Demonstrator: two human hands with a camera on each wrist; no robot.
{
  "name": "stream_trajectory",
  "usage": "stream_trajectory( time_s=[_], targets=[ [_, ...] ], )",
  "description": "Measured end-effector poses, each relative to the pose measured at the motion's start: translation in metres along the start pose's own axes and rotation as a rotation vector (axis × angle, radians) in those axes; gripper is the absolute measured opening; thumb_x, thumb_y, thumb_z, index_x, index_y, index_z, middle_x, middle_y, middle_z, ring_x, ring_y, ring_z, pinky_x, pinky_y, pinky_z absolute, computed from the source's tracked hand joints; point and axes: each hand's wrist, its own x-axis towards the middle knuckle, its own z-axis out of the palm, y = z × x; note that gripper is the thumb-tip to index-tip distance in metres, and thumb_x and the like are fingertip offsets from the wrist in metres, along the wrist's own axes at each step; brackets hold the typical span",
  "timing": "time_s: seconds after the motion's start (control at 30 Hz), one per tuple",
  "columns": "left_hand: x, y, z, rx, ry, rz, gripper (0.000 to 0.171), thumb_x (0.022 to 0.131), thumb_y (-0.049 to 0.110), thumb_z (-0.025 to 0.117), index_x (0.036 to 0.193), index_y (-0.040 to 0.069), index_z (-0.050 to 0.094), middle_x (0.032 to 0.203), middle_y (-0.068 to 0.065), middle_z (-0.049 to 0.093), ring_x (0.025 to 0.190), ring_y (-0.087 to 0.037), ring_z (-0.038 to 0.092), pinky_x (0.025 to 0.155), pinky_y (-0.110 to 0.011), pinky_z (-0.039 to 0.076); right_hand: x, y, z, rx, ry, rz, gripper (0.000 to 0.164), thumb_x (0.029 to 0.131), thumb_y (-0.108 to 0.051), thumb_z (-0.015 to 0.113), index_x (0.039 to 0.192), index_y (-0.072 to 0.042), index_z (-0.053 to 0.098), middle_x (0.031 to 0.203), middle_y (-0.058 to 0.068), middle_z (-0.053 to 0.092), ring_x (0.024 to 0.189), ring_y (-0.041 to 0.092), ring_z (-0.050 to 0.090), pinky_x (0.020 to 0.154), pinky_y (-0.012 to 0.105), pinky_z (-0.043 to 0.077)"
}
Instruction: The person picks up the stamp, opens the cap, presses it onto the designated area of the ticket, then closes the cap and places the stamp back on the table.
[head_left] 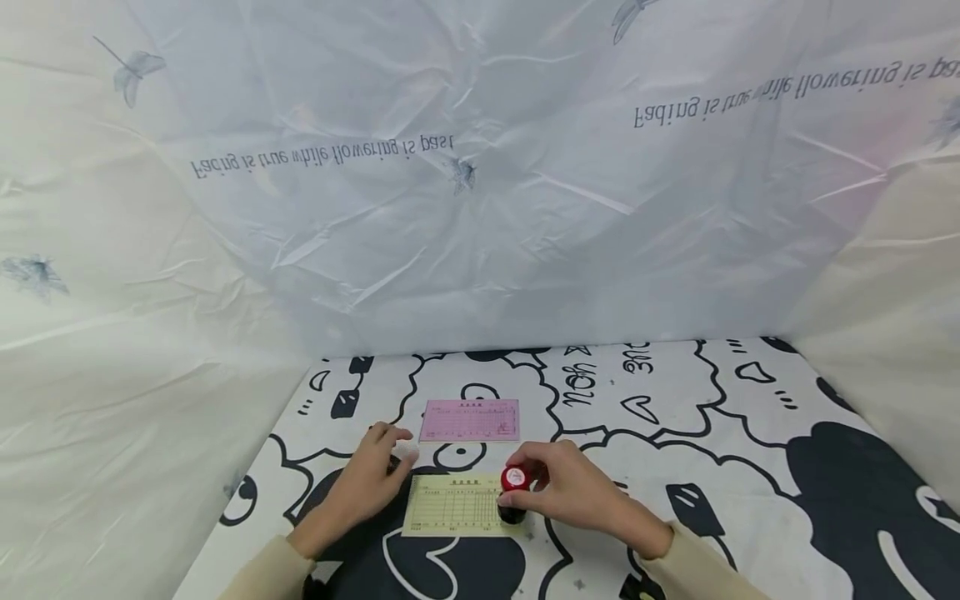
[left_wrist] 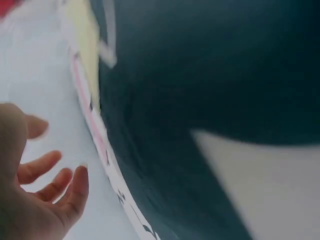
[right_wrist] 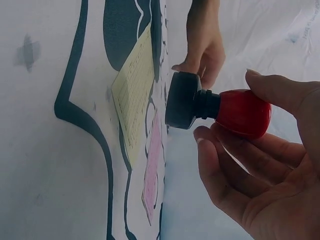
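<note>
My right hand (head_left: 566, 487) grips a stamp (right_wrist: 245, 112) by its red, rounded handle, thumb on one side and fingers on the other. The stamp's black base points down, and in the head view it overlaps the right end of a yellow form (head_left: 450, 506) printed with a grid. In the right wrist view a gap shows between that base and the paper. Left of the form, my left hand (head_left: 367, 479) hovers with relaxed, spread fingers and holds nothing. Farther back lies a pink form (head_left: 470, 420) with a red mark near its lower right corner.
A white cloth (head_left: 750, 475) with black cartoon drawings covers the table. Pale plastic sheeting (head_left: 480, 250) with printed words hangs along the back and both sides. Beyond the pink form the cloth meets the back sheet.
</note>
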Motion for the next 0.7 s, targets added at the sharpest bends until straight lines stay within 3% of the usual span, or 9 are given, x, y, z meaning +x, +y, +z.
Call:
stream_trajectory(
  time_s=[0.17, 0.33, 0.5, 0.6, 0.7],
  targets=[
    [-0.027, 0.006, -0.005, 0.161, -0.066, 0.189, 0.047, 0.101, 0.036, 0.071, 0.137, 0.008, 0.062, 0.135, -0.013, 0.057, 0.122, -0.024, 0.058, 0.099, -0.045, 0.058, -0.001, 0.001, -0.001, 0.033, 0.009, -0.038, 0.031, 0.089, -0.04, 0.085, 0.107, -0.018, 0.074, 0.094, -0.008, 0.077, 0.085, -0.003, 0.068, 0.075, 0.027, 0.064],
    [-0.046, 0.006, -0.007, 0.22, -0.155, 0.285, 0.049, 0.105, 0.047, 0.062, 0.141, 0.014, 0.058, 0.137, -0.004, 0.056, 0.126, -0.016, 0.056, 0.104, -0.041, 0.057, -0.001, 0.002, -0.001, 0.038, 0.012, -0.051, 0.033, 0.088, -0.04, 0.085, 0.108, -0.017, 0.074, 0.095, -0.006, 0.078, 0.086, -0.003, 0.069, 0.075, 0.027, 0.064],
    [-0.066, 0.004, 0.001, 0.245, -0.097, 0.432, 0.049, 0.103, 0.049, 0.064, 0.139, 0.016, 0.058, 0.135, -0.001, 0.055, 0.122, -0.012, 0.053, 0.097, -0.038, 0.056, -0.001, 0.0, 0.001, 0.024, 0.014, -0.028, 0.032, 0.087, -0.039, 0.087, 0.109, -0.019, 0.075, 0.095, -0.009, 0.076, 0.086, -0.003, 0.068, 0.076, 0.022, 0.062],
    [-0.075, 0.003, 0.006, 0.295, -0.065, 0.513, 0.057, 0.102, 0.054, 0.064, 0.143, 0.016, 0.054, 0.143, -0.005, 0.054, 0.13, -0.017, 0.051, 0.099, -0.041, 0.053, 0.0, -0.001, 0.002, 0.024, 0.014, -0.017, 0.032, 0.086, -0.038, 0.088, 0.109, -0.019, 0.075, 0.095, -0.01, 0.075, 0.085, -0.002, 0.067, 0.076, 0.021, 0.061],
    [-0.082, 0.0, 0.009, 0.375, -0.074, 0.57, 0.068, 0.101, 0.063, 0.058, 0.151, 0.017, 0.048, 0.154, -0.006, 0.049, 0.139, -0.017, 0.046, 0.105, -0.036, 0.046, 0.001, -0.002, 0.003, 0.033, 0.013, -0.013, 0.032, 0.085, -0.038, 0.088, 0.108, -0.02, 0.075, 0.094, -0.01, 0.075, 0.085, -0.002, 0.067, 0.076, 0.022, 0.061]
  ],
)
